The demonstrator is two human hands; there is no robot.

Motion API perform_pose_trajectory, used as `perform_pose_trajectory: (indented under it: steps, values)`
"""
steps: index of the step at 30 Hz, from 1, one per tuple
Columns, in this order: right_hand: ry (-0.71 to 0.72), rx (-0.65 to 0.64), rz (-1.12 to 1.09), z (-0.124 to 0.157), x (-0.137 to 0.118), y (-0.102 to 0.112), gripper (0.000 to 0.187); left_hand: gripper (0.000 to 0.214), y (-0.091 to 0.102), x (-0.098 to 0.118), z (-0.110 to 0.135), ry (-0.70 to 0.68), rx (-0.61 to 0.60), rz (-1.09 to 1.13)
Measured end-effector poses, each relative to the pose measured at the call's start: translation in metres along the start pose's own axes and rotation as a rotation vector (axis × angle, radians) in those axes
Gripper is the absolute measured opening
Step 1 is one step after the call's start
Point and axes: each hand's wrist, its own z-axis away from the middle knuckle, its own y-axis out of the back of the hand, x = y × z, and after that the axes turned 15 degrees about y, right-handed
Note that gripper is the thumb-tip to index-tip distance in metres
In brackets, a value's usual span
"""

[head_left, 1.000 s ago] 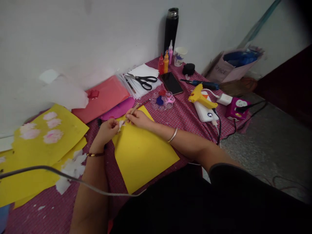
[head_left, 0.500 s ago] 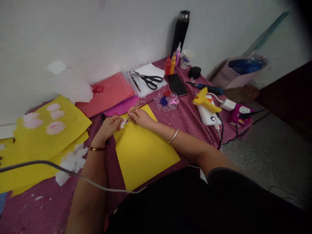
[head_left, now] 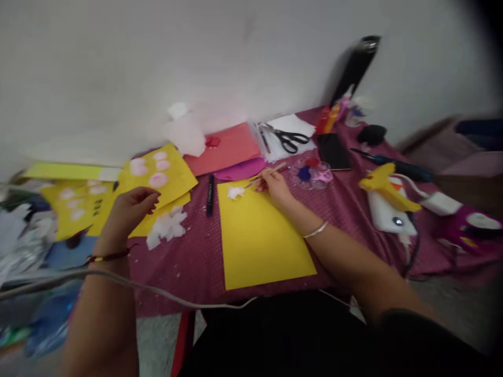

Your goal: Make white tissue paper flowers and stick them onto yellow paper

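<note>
My right hand [head_left: 274, 187] grips a thin paintbrush [head_left: 280, 167], its tip pointing left over the top of a yellow sheet [head_left: 267, 241]. A small white paper flower [head_left: 236, 192] lies near that sheet's upper left corner, close to the brush tip. Away to the left, my left hand [head_left: 131, 209] hovers in front of another yellow sheet [head_left: 183, 180] bearing pale pink paper flowers [head_left: 159, 180]. Its fingers are curled in, and nothing shows in them. Below that sheet is a bunch of white paper petals [head_left: 167, 229].
A paint palette [head_left: 310, 174], scissors [head_left: 288, 140] and a phone [head_left: 333, 152] lie at the back right. A yellow glue gun [head_left: 387, 186] rests on a white power bank [head_left: 393, 214]. A black marker [head_left: 210, 196] lies left of the sheet. A cable [head_left: 157, 292] crosses in front.
My left hand has let go of the white paper flower and moved left; the flower now lies on the yellow sheet. My right hand still holds the paintbrush. The view has turned left.
</note>
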Motion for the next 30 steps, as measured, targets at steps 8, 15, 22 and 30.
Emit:
perform_pose_trajectory:
  steps: [8,15,22,30]
  values:
    - [0.043,-0.052,0.088,0.004,0.000,-0.001,0.015,0.031,-0.021,-0.044,0.019,-0.169,-0.012,-0.308]
    - [0.074,-0.050,0.104,0.007,0.001,0.001,0.018,0.031,-0.051,-0.042,0.002,-0.132,0.135,-0.533]
    - [0.084,-0.063,0.104,0.008,0.000,0.000,0.017,0.029,-0.063,-0.046,-0.022,-0.002,0.108,-0.457]
    - [0.092,-0.080,0.074,0.006,0.004,0.000,0.014,0.025,-0.059,-0.044,-0.020,0.018,0.043,-0.125]
